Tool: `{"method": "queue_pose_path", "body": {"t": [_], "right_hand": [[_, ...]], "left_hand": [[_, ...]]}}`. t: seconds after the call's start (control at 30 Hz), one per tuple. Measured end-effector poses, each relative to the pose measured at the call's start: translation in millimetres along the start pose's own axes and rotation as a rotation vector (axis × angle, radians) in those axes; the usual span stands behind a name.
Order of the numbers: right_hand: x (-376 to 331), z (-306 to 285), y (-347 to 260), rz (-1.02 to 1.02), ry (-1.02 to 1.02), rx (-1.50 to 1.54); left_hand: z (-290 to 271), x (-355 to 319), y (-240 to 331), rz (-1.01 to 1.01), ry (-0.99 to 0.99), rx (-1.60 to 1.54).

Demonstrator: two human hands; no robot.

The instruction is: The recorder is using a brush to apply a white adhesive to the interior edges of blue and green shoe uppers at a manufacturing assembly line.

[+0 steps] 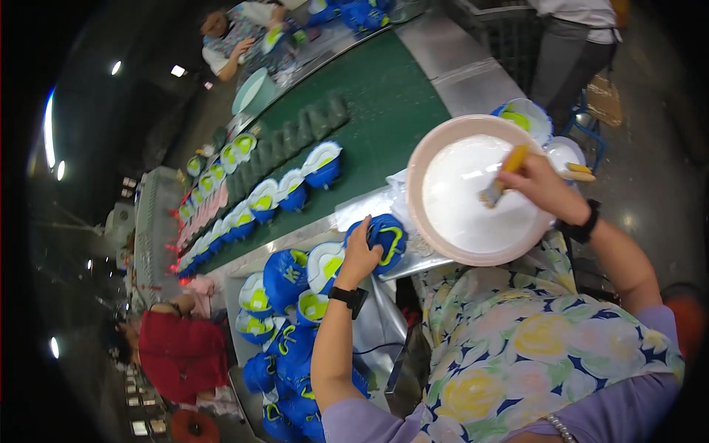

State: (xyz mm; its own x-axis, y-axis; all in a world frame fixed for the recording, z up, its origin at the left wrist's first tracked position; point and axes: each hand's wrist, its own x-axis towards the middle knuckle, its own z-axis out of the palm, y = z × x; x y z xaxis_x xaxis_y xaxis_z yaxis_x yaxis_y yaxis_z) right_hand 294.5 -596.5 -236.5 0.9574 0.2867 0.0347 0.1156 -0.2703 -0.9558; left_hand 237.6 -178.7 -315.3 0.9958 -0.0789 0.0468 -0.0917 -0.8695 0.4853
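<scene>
My right hand (pixel 543 186) is closed round the yellow handle of a flat paintbrush (pixel 490 195), bristles down over a pale pink basin (pixel 415 193). White liquid (pixel 458 199) fills much of the basin. Whether the bristles touch it, I cannot tell. My left hand (pixel 357 258) grips a blue shoe upper (pixel 387 240) with lime-green trim, just left of the basin at the bench edge. More blue uppers (pixel 284 280), several showing white undersides and lime-green insides, lie heaped beside and below my left forearm.
A green conveyor belt (pixel 391 81) carries rows of blue-and-white uppers (pixel 323 164) and dark pieces (pixel 303 125). A second yellow-handled tool (pixel 580 171) and another upper (pixel 523 118) sit beyond the basin. Co-workers stand at far left (pixel 240 44), lower left (pixel 181 347) and top right (pixel 576 52).
</scene>
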Motion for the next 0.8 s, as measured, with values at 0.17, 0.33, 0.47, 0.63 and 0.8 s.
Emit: {"method": "queue_pose_path", "body": {"t": [0.17,0.33,0.47,0.63,0.8], "right_hand": [[15.1,56.2,0.2,-0.133,-0.275,-0.218],[2.5,42.3,0.0,-0.236,-0.5,-0.461],[18.4,5.6,-7.7,-0.293,-0.341,-0.492],[39.6,-25.4,-28.4,-0.416,-0.089,-0.268],[47.4,-23.2,-65.8,-0.537,-0.179,-0.016]], "left_hand": [[17.3,31.6,3.8,0.074,-0.057,0.374],[-72.1,38.9,38.4,0.144,0.229,-0.032],[-99.5,26.1,28.5,-0.02,0.03,-0.494],[-61.6,48.6,75.8,-0.393,-0.261,-1.256],[-31.6,62.4,124.1,-0.206,-0.461,-1.293]]}}
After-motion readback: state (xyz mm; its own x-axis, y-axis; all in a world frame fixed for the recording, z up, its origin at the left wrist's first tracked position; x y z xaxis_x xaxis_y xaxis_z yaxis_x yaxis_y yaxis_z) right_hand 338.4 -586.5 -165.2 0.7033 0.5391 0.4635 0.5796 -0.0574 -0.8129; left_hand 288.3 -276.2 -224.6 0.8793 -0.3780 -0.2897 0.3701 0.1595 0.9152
